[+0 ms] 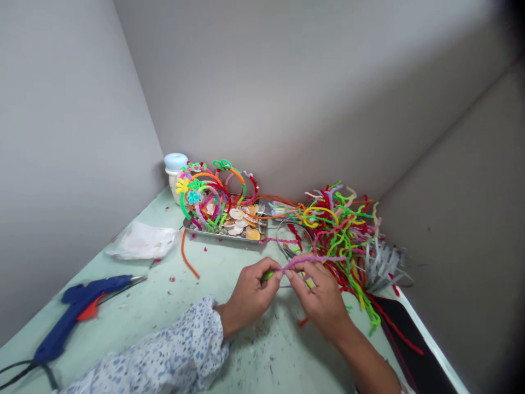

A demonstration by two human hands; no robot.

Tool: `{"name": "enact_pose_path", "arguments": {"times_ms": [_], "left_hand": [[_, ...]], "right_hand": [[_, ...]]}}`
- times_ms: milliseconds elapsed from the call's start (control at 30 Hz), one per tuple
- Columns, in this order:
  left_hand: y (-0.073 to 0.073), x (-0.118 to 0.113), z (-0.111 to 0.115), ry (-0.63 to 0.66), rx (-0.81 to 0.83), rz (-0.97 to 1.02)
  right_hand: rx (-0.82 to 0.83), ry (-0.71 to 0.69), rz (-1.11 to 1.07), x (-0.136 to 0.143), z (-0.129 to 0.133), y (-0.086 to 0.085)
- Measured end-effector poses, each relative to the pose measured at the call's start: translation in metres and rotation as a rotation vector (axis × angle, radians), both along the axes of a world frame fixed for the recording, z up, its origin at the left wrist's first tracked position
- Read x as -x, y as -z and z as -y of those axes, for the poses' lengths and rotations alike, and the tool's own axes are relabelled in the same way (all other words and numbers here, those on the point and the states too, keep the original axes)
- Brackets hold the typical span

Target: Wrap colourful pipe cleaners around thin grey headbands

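My left hand (255,290) pinches a band with a green wrapped end showing between its fingers. From the meeting point of both hands a purple pipe cleaner (315,258) runs out to the right. My right hand (318,295) grips that purple pipe cleaner between thumb and forefinger, its fingertips almost touching those of the left. A thin grey metal hoop (279,249) curves up just behind the hands. Whether it joins the piece being held, I cannot tell. Just past my right hand lies a heap of coloured pipe cleaners (342,230).
A metal tray (229,238) holds shells and several wrapped headbands (205,197). Behind it stands a white jar (175,161) with a blue lid. A blue glue gun (86,301) and white tissue (143,241) lie at left. Grey strips (383,262) and a dark flat object (406,328) are at right.
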State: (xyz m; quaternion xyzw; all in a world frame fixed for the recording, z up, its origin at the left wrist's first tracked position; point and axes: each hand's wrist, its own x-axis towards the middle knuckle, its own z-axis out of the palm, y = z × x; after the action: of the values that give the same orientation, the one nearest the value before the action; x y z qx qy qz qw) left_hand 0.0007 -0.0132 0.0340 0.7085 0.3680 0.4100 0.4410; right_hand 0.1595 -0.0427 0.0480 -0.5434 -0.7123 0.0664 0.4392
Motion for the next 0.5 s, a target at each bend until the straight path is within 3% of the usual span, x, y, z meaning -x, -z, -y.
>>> {"name": "enact_pose_path", "arguments": {"times_ms": [200, 500], "left_hand": [[-0.0008, 0.0004, 0.0013, 0.009, 0.02, 0.008], [-0.0028, -0.0001, 0.0037, 0.027, -0.051, -0.035]], "right_hand": [[0.055, -0.105, -0.083, -0.0001, -0.0001, -0.0077], [0.218, -0.04, -0.123, -0.0007, 0.0014, -0.0101]]}}
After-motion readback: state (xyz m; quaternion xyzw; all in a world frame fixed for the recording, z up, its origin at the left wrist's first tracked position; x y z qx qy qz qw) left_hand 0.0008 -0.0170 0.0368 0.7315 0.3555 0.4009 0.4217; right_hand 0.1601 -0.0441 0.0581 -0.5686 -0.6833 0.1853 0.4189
